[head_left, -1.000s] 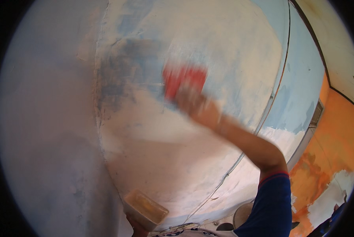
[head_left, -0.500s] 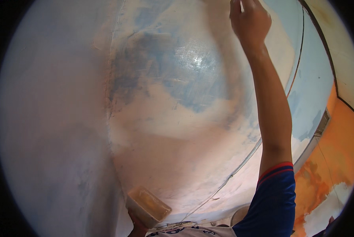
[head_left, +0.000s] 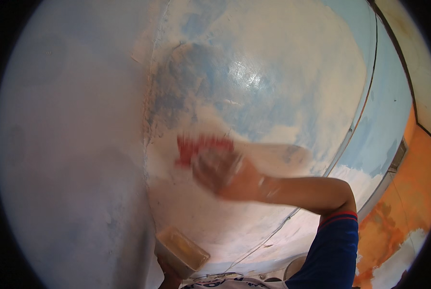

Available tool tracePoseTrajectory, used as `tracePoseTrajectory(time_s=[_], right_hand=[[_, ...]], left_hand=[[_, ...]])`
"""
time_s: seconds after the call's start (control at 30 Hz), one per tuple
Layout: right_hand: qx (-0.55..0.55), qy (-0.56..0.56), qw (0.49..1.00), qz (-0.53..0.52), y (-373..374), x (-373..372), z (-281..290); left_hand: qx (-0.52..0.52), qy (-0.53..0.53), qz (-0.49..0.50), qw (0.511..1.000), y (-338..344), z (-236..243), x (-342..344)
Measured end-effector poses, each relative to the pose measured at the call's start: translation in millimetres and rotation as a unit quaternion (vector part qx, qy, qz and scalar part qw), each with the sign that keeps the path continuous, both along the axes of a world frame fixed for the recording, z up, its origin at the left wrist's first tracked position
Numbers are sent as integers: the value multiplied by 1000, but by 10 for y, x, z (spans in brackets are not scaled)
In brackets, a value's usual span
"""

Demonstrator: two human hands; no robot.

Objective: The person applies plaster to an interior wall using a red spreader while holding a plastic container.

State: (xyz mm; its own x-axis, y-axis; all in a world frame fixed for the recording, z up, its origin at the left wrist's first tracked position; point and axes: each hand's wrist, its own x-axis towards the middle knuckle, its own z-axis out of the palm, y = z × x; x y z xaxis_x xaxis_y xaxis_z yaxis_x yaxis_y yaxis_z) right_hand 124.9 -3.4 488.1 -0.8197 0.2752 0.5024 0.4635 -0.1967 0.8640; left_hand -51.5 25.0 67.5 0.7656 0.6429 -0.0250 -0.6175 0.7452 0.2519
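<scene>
My right hand [head_left: 219, 174], blurred by motion, is closed around a flat red tool [head_left: 188, 146] at the patchy cream and pale blue wall [head_left: 269, 77]; its edge is too smeared to make out. Low in the view, my left hand [head_left: 168, 272] grips the side of a rectangular translucent plastic container [head_left: 183, 250] with something pale yellowish in it. A wet-looking shine shows on a blue patch of wall above the tool.
A plain greyish wall [head_left: 66, 135] meets the patchy wall at a rough vertical seam on the left. A cable [head_left: 288, 217] runs along the wall. At the right are an orange wall [head_left: 407, 192] and a cream ceiling [head_left: 418, 62]. A round object [head_left: 295, 265] shows low down.
My right hand was mid-wall, rose to the top edge, and is now lower and further left, with the arm bent. The wall has shifted rightward in view; the container stays low.
</scene>
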Motion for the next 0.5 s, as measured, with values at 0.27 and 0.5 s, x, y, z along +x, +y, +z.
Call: tracePoseTrajectory(time_s=[0.27, 0.5], right_hand=[[365, 199, 905, -88, -155, 510, 3538], [185, -240, 938, -168, 823, 686, 1406]], left_hand=[[12, -2, 14, 1000, 16, 12, -81], [25, 3, 47, 999, 58, -44, -200]])
